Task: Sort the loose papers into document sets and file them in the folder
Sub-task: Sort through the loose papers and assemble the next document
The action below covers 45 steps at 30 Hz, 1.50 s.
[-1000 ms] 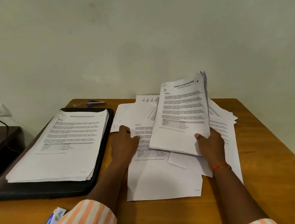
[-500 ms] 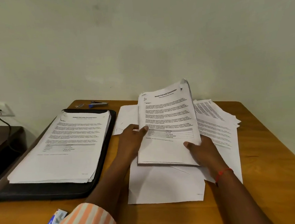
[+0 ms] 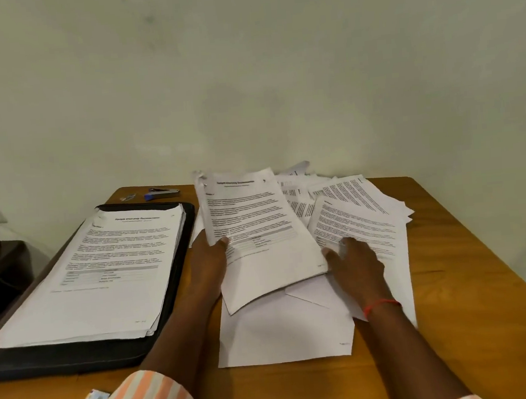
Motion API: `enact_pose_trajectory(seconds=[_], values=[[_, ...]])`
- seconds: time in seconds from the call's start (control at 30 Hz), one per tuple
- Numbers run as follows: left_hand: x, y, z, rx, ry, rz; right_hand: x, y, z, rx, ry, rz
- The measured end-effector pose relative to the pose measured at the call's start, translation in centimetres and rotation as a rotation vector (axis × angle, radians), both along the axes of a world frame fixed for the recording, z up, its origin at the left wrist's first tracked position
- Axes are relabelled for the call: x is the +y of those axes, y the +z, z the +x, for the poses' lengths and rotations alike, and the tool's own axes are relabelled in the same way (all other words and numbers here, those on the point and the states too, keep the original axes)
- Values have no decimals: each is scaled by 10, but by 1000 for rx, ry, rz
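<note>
Pale plaster wall (image 3: 244,73) fills the upper half of the view, and below it a brown wooden bench (image 3: 472,276) carries all the work.

On the bench's left side lies the black folder (image 3: 78,358), opened flat. A squared-up filed stack (image 3: 102,270) rests on it with a title page uppermost. It looks like the sets already sorted, put there so they stay apart from the rest.

Right of the folder spread the loose papers (image 3: 362,219), overlapping and fanned at odd angles, some printed side up and some blank. That untidy heap suggests a fair share of the sorting is not yet done.

Raised and tilted above the heap is one document set (image 3: 258,228), its title page facing the person. It leans towards the folder, probably so it can be carried across and laid on the stack.

The left hand (image 3: 208,258) pinches this set at its left edge, with the thumb on the front and the fingers behind. The right hand (image 3: 356,264) rests on the loose papers just beside the set's lower right corner. Its fingers are blurred but look fairly straight and grip nothing, likely pinning the heap so it does not slide.

At the far edge sit a blue stapler (image 3: 161,194) and a small clip (image 3: 127,197), within reach for binding sets.
</note>
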State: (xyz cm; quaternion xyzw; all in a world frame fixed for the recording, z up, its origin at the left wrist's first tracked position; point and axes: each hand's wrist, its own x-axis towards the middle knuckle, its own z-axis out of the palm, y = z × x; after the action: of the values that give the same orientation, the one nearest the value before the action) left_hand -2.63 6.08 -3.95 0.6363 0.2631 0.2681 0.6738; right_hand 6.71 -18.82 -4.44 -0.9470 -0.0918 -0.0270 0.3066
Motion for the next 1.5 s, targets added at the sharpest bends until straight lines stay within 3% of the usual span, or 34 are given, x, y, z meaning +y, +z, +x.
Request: enact_pose_trajectory(seconds=[0.07, 0.17, 0.33, 0.4, 0.47, 0.57, 0.7, 0.8, 1.03, 1.5], values=[[1, 1, 0, -23, 43, 4, 10, -3, -6, -15, 77, -75], [5, 2, 0, -37, 112, 12, 23, -5, -14, -39, 189, 2], [4, 7, 0, -100, 176, -1, 26, 7, -29, 89, 368, 346], [5, 7, 0, -114, 184, -1, 25, 15, -28, 146, 327, 466], [6, 6, 0, -108, 183, -21, 19, 16, -19, 46, 187, 502], [4, 4, 0, -96, 172, -22, 8, 8, -6, -65, -11, 286], [6, 0, 2, -27, 137, 1, 7, 0, -6, -40, -8, 22], [8, -2, 2, -6, 115, 33, 13, 2, -10, -61, -3, 34], [11, -4, 4, 37, 114, 74, 17, 5, -13, -31, 97, 287], [5, -6, 3, 128, 22, 206, 20, -2, 21, -198, -7, 59]])
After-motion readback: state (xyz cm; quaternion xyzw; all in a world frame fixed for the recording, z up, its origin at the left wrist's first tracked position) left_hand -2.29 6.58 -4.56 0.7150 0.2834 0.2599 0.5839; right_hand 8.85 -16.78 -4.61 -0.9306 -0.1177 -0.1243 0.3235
